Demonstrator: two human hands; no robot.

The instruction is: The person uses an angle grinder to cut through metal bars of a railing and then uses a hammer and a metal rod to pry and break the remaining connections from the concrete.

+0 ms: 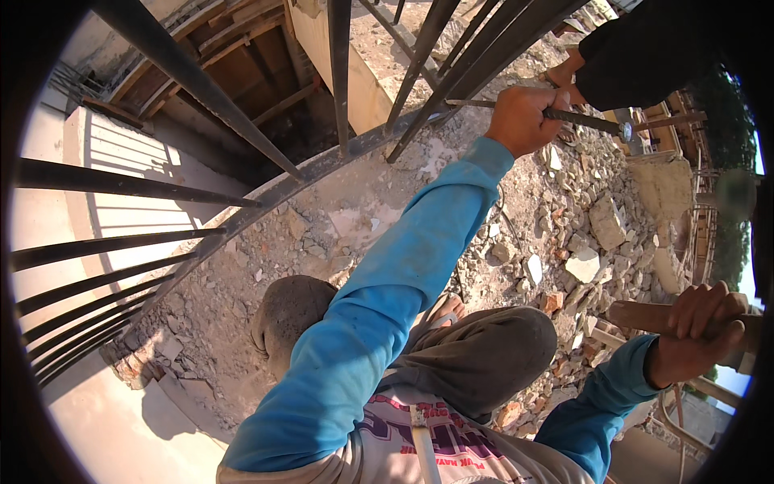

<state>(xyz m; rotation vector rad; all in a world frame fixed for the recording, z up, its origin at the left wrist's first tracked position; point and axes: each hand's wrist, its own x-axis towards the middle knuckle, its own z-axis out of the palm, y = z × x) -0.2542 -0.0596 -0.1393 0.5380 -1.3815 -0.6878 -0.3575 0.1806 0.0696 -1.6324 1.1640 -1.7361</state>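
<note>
My left hand (pixel 526 121) is stretched out ahead, its fingers wrapped round a chisel (pixel 592 121). The chisel's thin end points left at the foot of the dark railing (pixel 343 81), and its shiny struck end sticks out to the right of my fist. At the right, my right hand (pixel 697 335) is raised and closed on the wooden handle of a hammer (pixel 637 316); the head end fades into the picture's dark rim. Between and below my hands lies broken rubble (pixel 584 264). My knees are bent above it.
Railing bars curve along the left, with a deep opening (pixel 250 105) beyond them. Another person's foot (pixel 567 68) and dark clothing (pixel 637 52) are close by the chisel's struck end. A broken masonry block (pixel 661 185) stands at the right, near the drop.
</note>
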